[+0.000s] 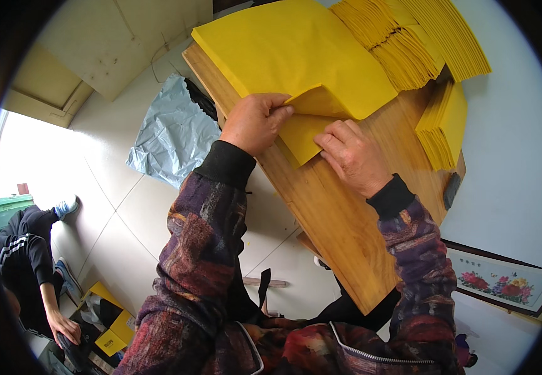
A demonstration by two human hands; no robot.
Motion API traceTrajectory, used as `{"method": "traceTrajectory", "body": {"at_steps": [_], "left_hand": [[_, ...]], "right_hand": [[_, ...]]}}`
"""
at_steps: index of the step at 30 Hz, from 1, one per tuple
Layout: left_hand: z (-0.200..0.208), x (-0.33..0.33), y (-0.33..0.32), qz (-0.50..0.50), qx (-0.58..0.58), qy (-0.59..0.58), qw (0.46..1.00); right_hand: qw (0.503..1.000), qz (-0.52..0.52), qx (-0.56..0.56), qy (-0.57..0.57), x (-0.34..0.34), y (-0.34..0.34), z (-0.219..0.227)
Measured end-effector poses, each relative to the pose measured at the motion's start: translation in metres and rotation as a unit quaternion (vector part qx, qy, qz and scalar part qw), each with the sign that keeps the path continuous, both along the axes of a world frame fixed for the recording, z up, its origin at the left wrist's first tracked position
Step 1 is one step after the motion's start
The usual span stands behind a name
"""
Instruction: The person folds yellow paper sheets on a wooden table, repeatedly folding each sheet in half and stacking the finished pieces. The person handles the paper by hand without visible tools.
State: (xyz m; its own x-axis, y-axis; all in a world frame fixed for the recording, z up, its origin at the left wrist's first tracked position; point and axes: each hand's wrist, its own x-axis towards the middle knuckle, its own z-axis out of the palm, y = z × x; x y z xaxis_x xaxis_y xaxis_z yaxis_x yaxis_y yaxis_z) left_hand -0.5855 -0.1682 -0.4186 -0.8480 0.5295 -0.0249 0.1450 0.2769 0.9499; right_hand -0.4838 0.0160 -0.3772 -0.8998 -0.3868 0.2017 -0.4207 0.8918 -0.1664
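A stack of large yellow paper sheets [283, 50] lies on the far part of a wooden table [339, 212]. Its near corner is partly lifted, and a folded yellow paper sheet [299, 137] hangs toward me over the tabletop. My left hand [253, 122] pinches this sheet at its left edge, thumb and fingers closed. On the other side, my right hand [353, 153] has its fingertips closed on the sheet's right edge. Whether the held part is one sheet or a few layers, I cannot tell.
Bundles of folded yellow paper [405, 53] are piled at the far right, with another bundle [443, 128] standing at the table's right edge. A grey plastic bag [174, 134] lies on the floor left. At lower left, another person's hand [64, 328] is near a yellow box [116, 334].
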Motion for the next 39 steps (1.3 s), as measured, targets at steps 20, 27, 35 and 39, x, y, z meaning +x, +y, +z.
{"method": "traceTrajectory", "body": {"at_steps": [20,27,35,39], "left_hand": [[-0.014,-0.005,-0.002,-0.004,-0.012,0.104,0.994],[-0.008,-0.006,0.004,-0.002,-0.013,-0.02,1.0],[-0.002,-0.005,0.0,0.008,0.011,-0.066,0.998],[-0.005,-0.006,-0.002,0.021,0.009,-0.016,1.0]], "right_hand": [[0.97,-0.059,-0.204,-0.114,0.001,0.015,0.007],[0.858,-0.437,-0.267,-0.046,0.124,0.101,-0.027],[0.742,-0.646,0.039,0.177,0.209,0.285,-0.051],[0.758,-0.63,0.048,0.159,0.218,0.312,-0.069]]}}
